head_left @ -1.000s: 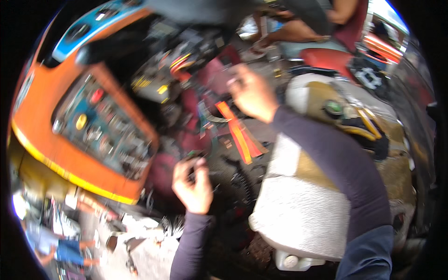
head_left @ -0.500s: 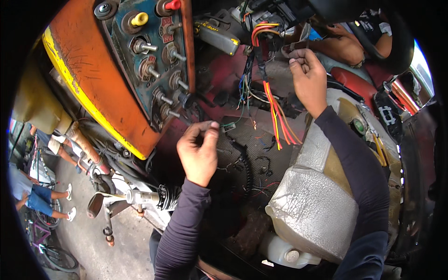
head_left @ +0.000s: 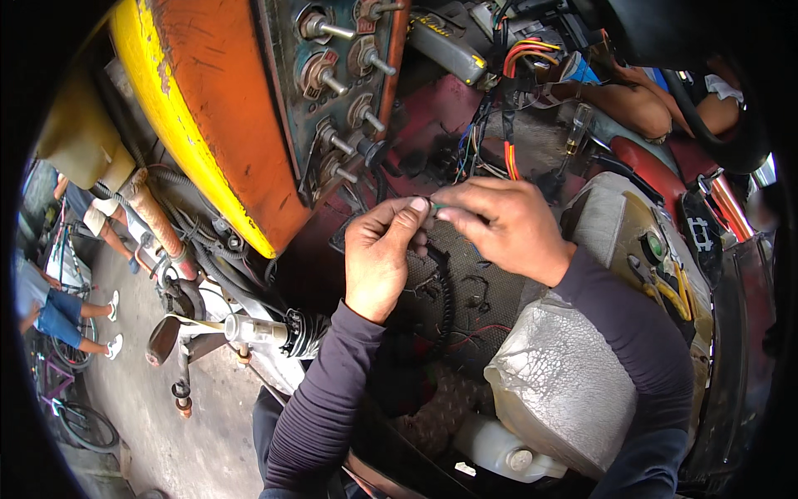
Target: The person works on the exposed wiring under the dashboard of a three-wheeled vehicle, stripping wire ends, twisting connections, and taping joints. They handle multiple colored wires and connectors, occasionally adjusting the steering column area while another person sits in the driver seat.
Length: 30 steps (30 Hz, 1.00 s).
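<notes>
Pretty cramped spot: concrete ground off to the left, then a big orange-and-yellow panel, a crinkly silver cover on the right, and a dark textured floor below the hands. Left hand has thumb and finger pressed together, right hand is up against it, and both are pinching the green wire right where they meet. Only a tiny bit shows, long axis roughly side to side; can't tell which way its end points.
</notes>
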### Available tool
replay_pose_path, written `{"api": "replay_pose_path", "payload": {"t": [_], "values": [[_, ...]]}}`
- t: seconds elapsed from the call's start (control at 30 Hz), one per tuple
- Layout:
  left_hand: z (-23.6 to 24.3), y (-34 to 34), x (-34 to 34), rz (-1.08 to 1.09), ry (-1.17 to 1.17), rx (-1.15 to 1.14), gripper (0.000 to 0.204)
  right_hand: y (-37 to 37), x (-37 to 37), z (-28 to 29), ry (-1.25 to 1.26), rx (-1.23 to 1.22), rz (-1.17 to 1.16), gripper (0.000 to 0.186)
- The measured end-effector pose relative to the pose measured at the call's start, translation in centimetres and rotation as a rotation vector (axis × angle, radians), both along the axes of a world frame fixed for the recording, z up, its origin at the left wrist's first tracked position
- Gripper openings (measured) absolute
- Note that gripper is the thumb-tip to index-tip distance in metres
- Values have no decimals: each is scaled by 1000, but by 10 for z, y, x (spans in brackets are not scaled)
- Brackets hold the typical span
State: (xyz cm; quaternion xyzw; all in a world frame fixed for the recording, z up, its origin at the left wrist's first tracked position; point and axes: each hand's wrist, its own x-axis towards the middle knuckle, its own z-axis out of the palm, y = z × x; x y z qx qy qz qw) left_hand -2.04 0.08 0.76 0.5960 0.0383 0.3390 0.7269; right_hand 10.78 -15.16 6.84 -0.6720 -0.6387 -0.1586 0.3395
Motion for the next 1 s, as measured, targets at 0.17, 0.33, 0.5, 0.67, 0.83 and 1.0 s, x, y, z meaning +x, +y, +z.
{"api": "replay_pose_path", "payload": {"t": [0.17,0.33,0.5,0.67,0.83,1.0], "values": [[-8,16,7,388,83,830,46,-3,6,-4,-59,-97,-66,16],[-23,12,22,416,241,931,38,-6,1,-7,-149,-228,-192,14],[-21,9,20,480,132,901,31,-3,1,-8,-157,-246,-236,15],[-17,5,18,505,110,915,28,-3,2,-9,-176,-257,-235,16],[-16,4,17,503,127,911,28,-1,2,-10,-195,-216,-235,17],[-15,4,17,498,127,905,28,-2,2,-10,-225,-250,-236,16]]}}
